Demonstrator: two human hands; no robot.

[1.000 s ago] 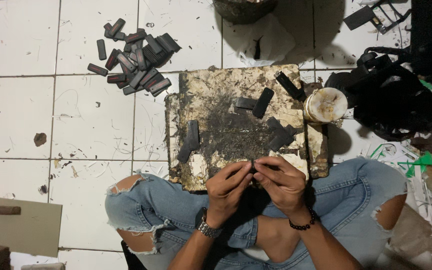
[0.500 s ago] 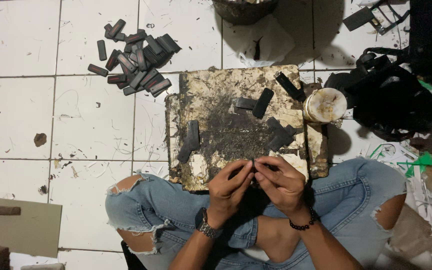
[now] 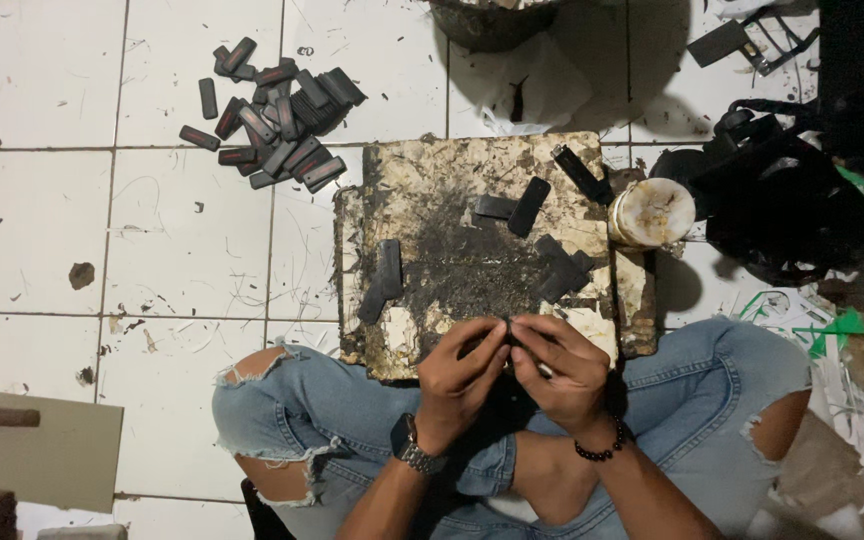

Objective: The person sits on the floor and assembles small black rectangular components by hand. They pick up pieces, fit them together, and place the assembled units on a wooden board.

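I sit cross-legged in torn blue jeans on a white tiled floor. My left hand [image 3: 460, 378] and my right hand [image 3: 560, 366] meet fingertip to fingertip over the near edge of a stained, blackened work board [image 3: 432, 190]. Together they pinch a small dark piece [image 3: 508, 328], mostly hidden by the fingers. Several black rectangular strips lie on the board: a pair at its left [image 3: 384, 280], others near its middle [image 3: 529, 206] and right [image 3: 560, 266].
A pile of several black strips [image 3: 277, 110] lies on the tiles at upper left. A round cream-coloured tin [image 3: 652, 212] stands at the board's right edge, beside a black bag [image 3: 792, 200]. A dark bowl [image 3: 492, 20] is at the top. A beige slab [image 3: 47, 455] lies lower left.
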